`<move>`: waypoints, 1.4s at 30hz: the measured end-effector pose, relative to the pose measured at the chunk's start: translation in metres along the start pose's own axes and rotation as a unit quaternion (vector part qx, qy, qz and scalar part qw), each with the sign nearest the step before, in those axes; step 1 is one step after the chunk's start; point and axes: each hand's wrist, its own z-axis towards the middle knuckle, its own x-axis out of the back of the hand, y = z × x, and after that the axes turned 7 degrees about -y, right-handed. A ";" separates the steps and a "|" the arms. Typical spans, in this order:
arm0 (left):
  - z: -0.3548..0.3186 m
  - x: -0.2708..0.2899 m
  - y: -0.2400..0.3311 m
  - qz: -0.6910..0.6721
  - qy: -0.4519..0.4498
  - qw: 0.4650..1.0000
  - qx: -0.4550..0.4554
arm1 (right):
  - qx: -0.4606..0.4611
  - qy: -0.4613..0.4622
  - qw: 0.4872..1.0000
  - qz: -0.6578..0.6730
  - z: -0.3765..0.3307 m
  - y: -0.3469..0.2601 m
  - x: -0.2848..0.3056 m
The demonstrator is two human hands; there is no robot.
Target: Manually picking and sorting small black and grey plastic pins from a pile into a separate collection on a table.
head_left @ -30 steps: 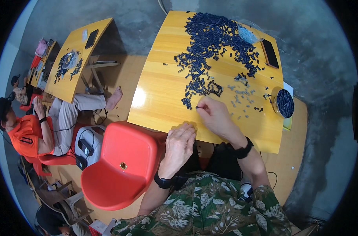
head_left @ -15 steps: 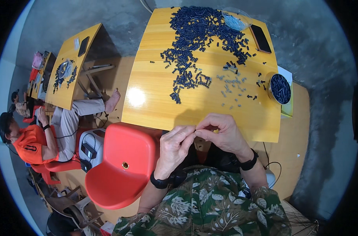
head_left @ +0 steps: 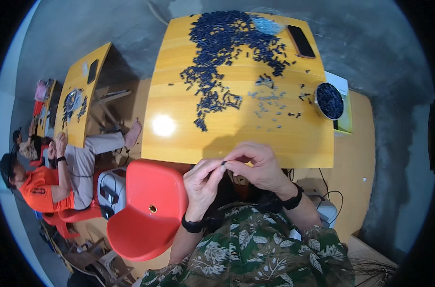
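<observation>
My left hand [head_left: 204, 181] and my right hand [head_left: 254, 165] meet just off the near edge of the yellow table [head_left: 189, 148]. Both are closed in a pinch on one small black piece [head_left: 223, 163], mostly covered by the fingertips. Farther back on the tabletop lies a big spread of small black tubular parts [head_left: 222, 40], thinning out toward me. Right of its near end, small clear pieces [head_left: 267, 103] are scattered. At the right edge stands a round metal bowl [head_left: 318, 103] full of black parts.
A clear dish of light-blue bits [head_left: 266, 26] and a phone [head_left: 301, 42] lie at the far right. A red chair [head_left: 150, 191] stands at my left. Beyond it a person in orange [head_left: 48, 184] sits at another table [head_left: 91, 71]. An open box [head_left: 344, 124] stands beyond the bowl.
The view has shifted a little, so the table and hands sit farther left. My hands stay pinched together, and the black piece shows more between the fingertips. The other person's hands have moved.
</observation>
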 end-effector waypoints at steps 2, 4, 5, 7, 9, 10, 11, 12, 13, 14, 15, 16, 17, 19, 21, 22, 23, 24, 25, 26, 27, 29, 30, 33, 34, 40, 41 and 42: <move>0.000 -0.003 0.003 0.045 0.005 0.999 0.027 | 0.008 0.017 0.999 -0.042 -0.001 0.002 -0.003; 0.000 -0.004 0.002 0.039 0.004 0.999 0.030 | 0.015 0.034 0.997 -0.073 -0.002 0.000 -0.008; -0.001 -0.005 0.001 0.038 0.012 0.999 0.037 | 0.015 0.041 0.996 -0.077 -0.002 0.000 -0.010; -0.001 -0.007 0.000 0.033 0.004 0.999 0.037 | 0.032 0.055 0.993 -0.104 -0.006 0.005 -0.010; -0.002 -0.007 -0.004 0.032 -0.005 0.999 0.040 | 0.027 0.049 0.987 -0.150 -0.008 0.002 -0.008; -0.003 -0.009 -0.003 0.014 -0.001 0.999 0.043 | 0.031 0.058 0.988 -0.142 -0.008 0.004 -0.009; -0.003 -0.010 -0.002 0.013 -0.004 0.999 0.042 | 0.036 0.066 0.988 -0.135 -0.009 0.005 -0.010; -0.003 -0.011 -0.002 0.009 -0.002 0.999 0.041 | 0.037 0.067 0.988 -0.136 -0.010 0.006 -0.010; -0.003 -0.011 -0.002 0.005 0.001 0.999 0.040 | 0.029 0.066 0.989 -0.131 -0.010 0.006 -0.010; -0.002 -0.012 -0.002 0.005 0.000 0.999 0.039 | 0.020 0.065 0.990 -0.126 -0.011 0.006 -0.010; -0.002 -0.012 -0.002 -0.001 -0.002 0.999 0.040 | 0.020 0.066 0.989 -0.127 -0.011 0.007 -0.009; -0.001 -0.013 -0.003 -0.007 -0.004 0.999 0.041 | 0.020 0.062 0.991 -0.120 -0.011 0.007 -0.008; -0.001 -0.013 -0.004 -0.008 -0.006 0.999 0.041 | 0.019 0.059 0.992 -0.114 -0.011 0.007 -0.006; 0.000 -0.013 -0.005 -0.016 -0.016 0.999 0.045 | 0.019 0.058 0.992 -0.109 -0.010 0.009 -0.003; 0.001 -0.015 -0.004 -0.017 -0.014 0.999 0.043 | 0.018 0.059 0.992 -0.106 -0.010 0.009 0.002; 0.002 -0.016 -0.004 -0.017 -0.009 0.999 0.042 | 0.017 0.063 0.992 -0.105 -0.011 0.008 0.006; 0.002 -0.016 -0.006 -0.021 -0.013 0.999 0.041 | 0.016 0.066 0.992 -0.103 -0.012 0.008 0.010; 0.001 -0.013 -0.010 -0.033 -0.013 0.998 0.051 | 0.015 0.069 0.992 -0.106 -0.013 0.011 0.015; 0.002 -0.012 -0.012 -0.044 -0.013 0.997 0.060 | -0.018 0.090 0.989 -0.114 -0.014 0.016 0.022; 0.004 -0.012 -0.012 -0.044 -0.009 0.997 0.058 | -0.051 0.110 0.985 -0.121 -0.016 0.019 0.031; 0.003 -0.009 -0.013 -0.045 -0.009 0.997 0.058 | -0.051 0.110 0.985 -0.122 -0.016 0.018 0.039; 0.003 -0.006 -0.017 -0.043 0.002 0.996 0.076 | -0.075 0.169 0.950 -0.250 -0.016 0.015 0.061; 0.003 -0.008 -0.017 -0.059 0.009 0.995 0.084 | -0.077 0.172 0.949 -0.254 -0.018 0.016 0.073; 0.004 -0.007 -0.020 -0.028 -0.002 0.996 0.084 | -0.056 0.229 0.890 -0.389 -0.022 0.020 0.105; 0.005 -0.007 -0.020 -0.030 -0.005 0.996 0.083 | -0.085 0.241 0.849 -0.463 -0.023 0.018 0.113; 0.008 -0.008 -0.019 -0.022 -0.002 0.994 0.103 | -0.262 0.195 0.746 -0.581 -0.012 0.014 0.142; 0.009 -0.008 -0.018 -0.019 -0.007 0.994 0.108 | -0.289 0.171 0.732 -0.592 -0.009 0.014 0.145; 0.009 -0.007 -0.018 -0.016 -0.012 0.993 0.113 | -0.290 0.172 0.732 -0.592 -0.007 0.015 0.147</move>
